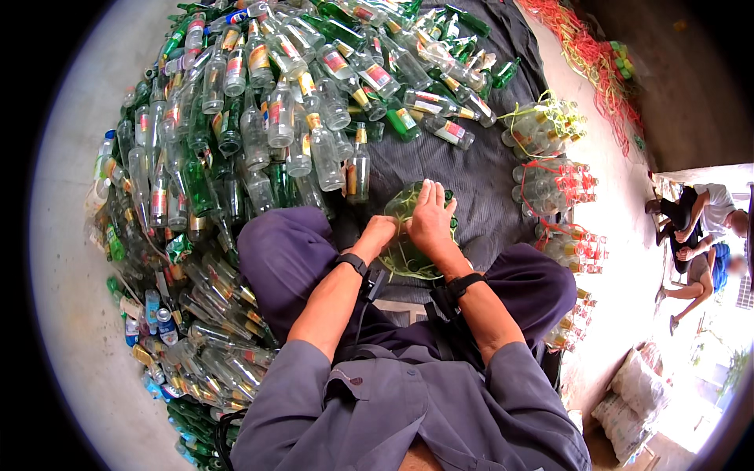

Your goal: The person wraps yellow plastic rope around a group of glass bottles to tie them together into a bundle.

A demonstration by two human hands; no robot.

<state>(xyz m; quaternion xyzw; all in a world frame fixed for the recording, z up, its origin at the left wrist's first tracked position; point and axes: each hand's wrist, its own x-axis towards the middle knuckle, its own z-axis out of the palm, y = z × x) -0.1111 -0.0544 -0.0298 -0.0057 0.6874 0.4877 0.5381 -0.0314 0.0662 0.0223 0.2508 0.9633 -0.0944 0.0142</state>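
Observation:
Between my knees stands a round bundle of green glass bottles [409,264], with a yellow-green plastic strap [406,275] around it. My left hand [380,231] is at the bundle's left side, its fingers closed on what looks like the strap. My right hand [432,221] lies over the top of the bundle with its fingers stretched out, partly hiding the bottles beneath. A clear glass bottle [358,171] with a gold neck stands just beyond my left hand.
A large heap of loose glass bottles [283,118] spreads ahead and to the left. Strapped bottle bundles [545,187] line the dark mat's [406,168] right edge. Red and yellow straps [601,76] lie farther off. Two people [701,235] sit at the right, near stuffed sacks [630,400].

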